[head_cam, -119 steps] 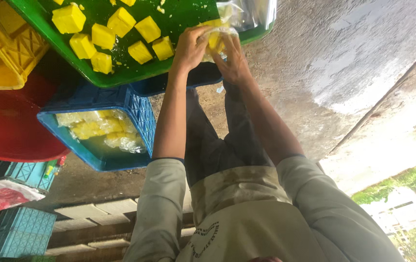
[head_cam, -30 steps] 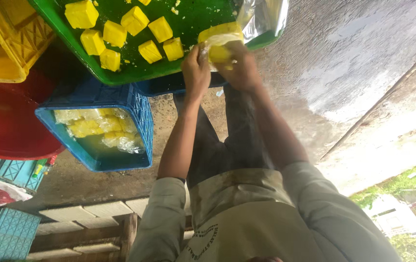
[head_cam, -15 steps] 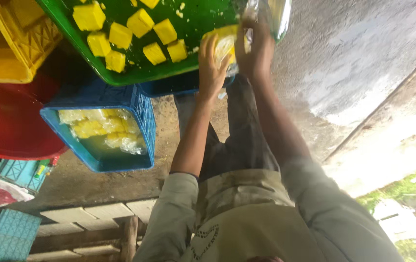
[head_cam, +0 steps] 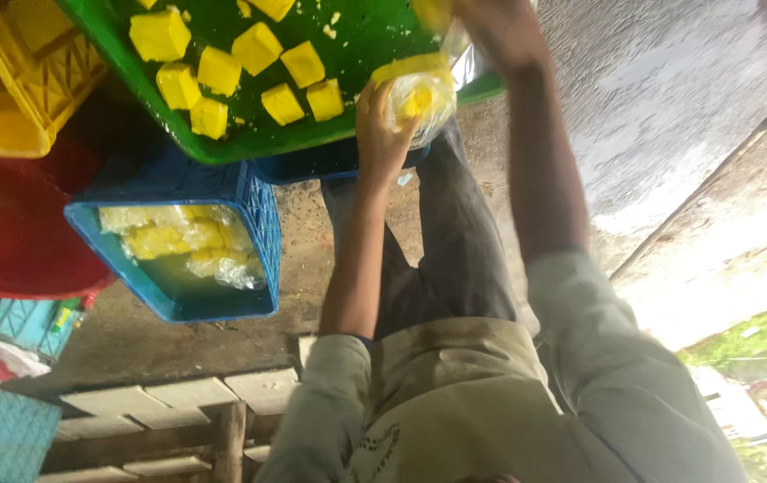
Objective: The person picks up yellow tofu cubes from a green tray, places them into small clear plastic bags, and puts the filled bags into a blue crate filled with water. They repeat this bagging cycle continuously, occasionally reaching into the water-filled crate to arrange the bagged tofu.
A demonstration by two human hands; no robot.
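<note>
At the green tray's (head_cam: 222, 143) near edge, the left hand (head_cam: 382, 134) grips a clear bag (head_cam: 419, 94) of yellow cubes; the right hand (head_cam: 491, 27) is closed above its mouth, contents unclear.

My left hand (head_cam: 382, 134): arm outstretched, fingers curled in a closed grip. My right hand (head_cam: 500, 27): arm outstretched, raised higher, grip unclear.

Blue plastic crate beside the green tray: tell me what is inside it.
The blue plastic crate holds clear plastic bags of yellow blocks, piled against its upper side. Its floor below them looks bare. What lies under the bags is covered.
</note>
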